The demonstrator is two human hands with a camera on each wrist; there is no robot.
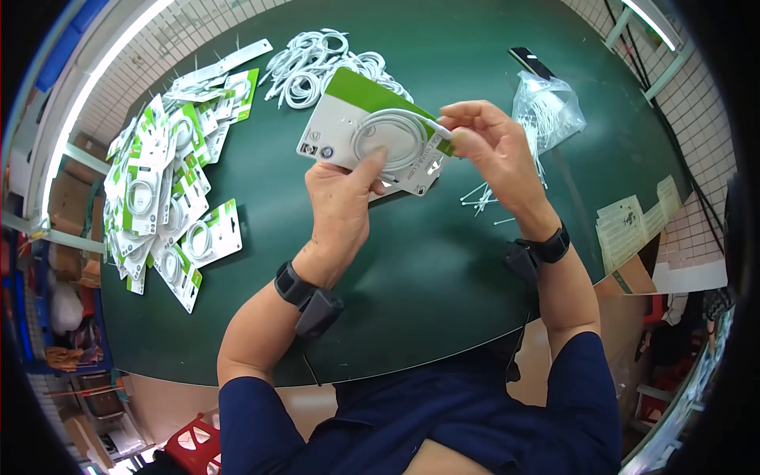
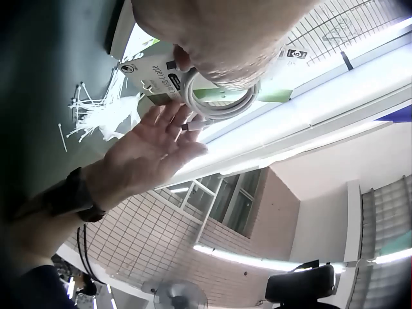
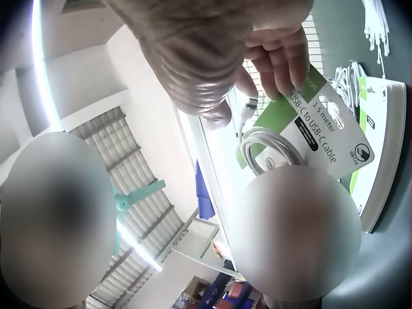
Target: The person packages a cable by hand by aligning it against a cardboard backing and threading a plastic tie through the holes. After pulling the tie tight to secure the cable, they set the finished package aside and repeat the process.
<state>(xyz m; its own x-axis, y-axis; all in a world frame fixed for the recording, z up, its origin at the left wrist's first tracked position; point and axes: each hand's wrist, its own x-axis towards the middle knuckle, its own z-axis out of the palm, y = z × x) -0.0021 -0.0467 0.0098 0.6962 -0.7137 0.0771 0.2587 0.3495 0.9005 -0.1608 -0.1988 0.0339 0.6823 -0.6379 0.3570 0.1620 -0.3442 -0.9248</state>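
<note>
**White coil (image 1: 392, 115) held against a printed card (image 1: 332, 119)**

We see both raised over the green table (image 1: 443, 269), near its middle. The left hand (image 1: 339, 204) grips them, thumb across the coil. The right hand (image 1: 499, 154) has bent fingers beside the cable's plug (image 3: 248, 111); we cannot tell whether it pinches it. Beyond lie loose cables (image 1: 305, 79); leftward, carded cables (image 1: 142, 195) are heaped; rightward, we see a clear bag (image 1: 566, 119) with white ties.

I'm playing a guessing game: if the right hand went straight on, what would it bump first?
Probably the held card, just in front of the right hand, though depth is unclear.
</note>
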